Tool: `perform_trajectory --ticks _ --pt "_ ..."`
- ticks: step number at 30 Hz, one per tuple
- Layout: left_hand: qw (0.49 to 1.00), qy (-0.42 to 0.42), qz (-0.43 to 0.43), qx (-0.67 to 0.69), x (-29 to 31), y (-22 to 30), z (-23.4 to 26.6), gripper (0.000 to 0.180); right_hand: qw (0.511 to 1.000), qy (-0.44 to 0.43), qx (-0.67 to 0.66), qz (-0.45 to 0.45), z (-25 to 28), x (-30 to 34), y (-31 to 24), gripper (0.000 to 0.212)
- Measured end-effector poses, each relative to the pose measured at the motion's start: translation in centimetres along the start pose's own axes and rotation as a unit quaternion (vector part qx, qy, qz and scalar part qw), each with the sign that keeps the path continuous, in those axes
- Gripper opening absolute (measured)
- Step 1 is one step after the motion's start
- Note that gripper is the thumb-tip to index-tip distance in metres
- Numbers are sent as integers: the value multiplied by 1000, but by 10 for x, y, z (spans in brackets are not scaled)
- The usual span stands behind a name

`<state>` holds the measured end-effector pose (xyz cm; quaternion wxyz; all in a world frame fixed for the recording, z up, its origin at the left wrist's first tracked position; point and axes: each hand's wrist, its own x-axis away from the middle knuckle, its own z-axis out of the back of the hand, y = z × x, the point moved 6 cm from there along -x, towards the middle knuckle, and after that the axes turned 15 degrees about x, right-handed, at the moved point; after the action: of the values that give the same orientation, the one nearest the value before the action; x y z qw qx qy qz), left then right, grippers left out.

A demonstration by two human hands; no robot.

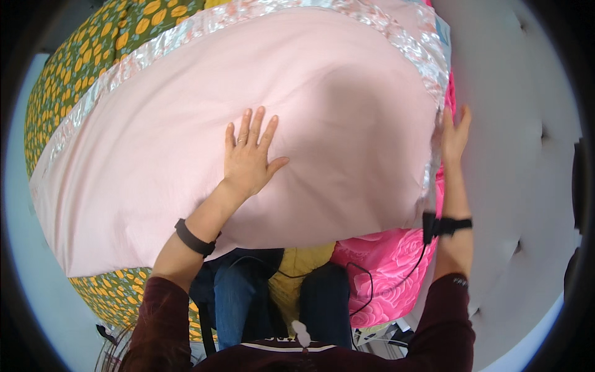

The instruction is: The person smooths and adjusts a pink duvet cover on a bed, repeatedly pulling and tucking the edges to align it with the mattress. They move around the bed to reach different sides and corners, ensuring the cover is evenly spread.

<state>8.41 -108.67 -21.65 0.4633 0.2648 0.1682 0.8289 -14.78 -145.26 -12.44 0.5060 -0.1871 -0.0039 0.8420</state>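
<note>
A large pale pink quilt (155, 136) with a shiny, patterned silvery-pink border (403, 31) lies spread out in front of me. My left hand (248, 161) rests flat on its middle, fingers apart and a ring on one of them. At the quilt's right edge is my right hand (455, 136), its thumb and fingers apart, alongside the shiny border. Part of that hand's fingers is hidden at the border, and nothing shows gripped in it.
Beneath the quilt lie a green cover with yellow leaf shapes (68, 93) and a bright pink rose-patterned cover (387, 266). A white tufted headboard or wall panel (508, 155) runs along the right. A black cable (372, 288) hangs from my right wrist strap (452, 226) near my knees.
</note>
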Motion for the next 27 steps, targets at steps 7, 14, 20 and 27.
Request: perform_trajectory --ticks 7,14,20,27 --pt "985 23 -151 77 63 87 -14 93 928 -137 -157 -310 48 191 124 44" --pt "979 -26 -174 101 89 159 -77 99 822 -366 -290 -325 47 225 91 51" --pt "986 -22 -159 34 79 178 -87 103 803 -280 -211 -482 54 233 104 65" --pt "988 -28 -147 32 83 196 -93 101 739 -160 -396 -521 32 250 108 35"
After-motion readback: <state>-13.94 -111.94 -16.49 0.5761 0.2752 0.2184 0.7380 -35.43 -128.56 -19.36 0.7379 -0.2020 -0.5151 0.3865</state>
